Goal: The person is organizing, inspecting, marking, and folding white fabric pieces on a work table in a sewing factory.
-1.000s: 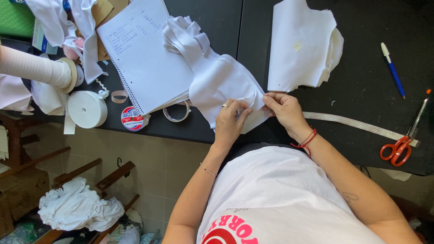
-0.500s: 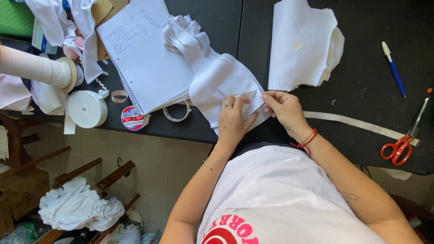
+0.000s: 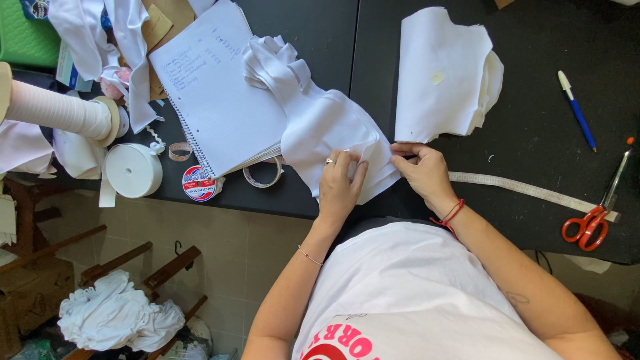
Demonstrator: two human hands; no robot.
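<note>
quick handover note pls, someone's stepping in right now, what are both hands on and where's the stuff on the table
Left hand: flat on the white fabric piece, fingers pressing its near edge.
Right hand: pinching the same edge at its right corner.
Nearby: open spiral notebook to the left, stack of cut white pieces behind the right hand, measuring tape, red-handled scissors and blue pen to the right.
Done: fabric laid on the black table.
Left: cannot tell.

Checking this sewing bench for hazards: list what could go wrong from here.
1. The white fabric piece under the left hand and right hand overhangs the table edge; it might slip off.
2. The red-handled scissors lie near the right forearm; a sweep could knock them.
</note>
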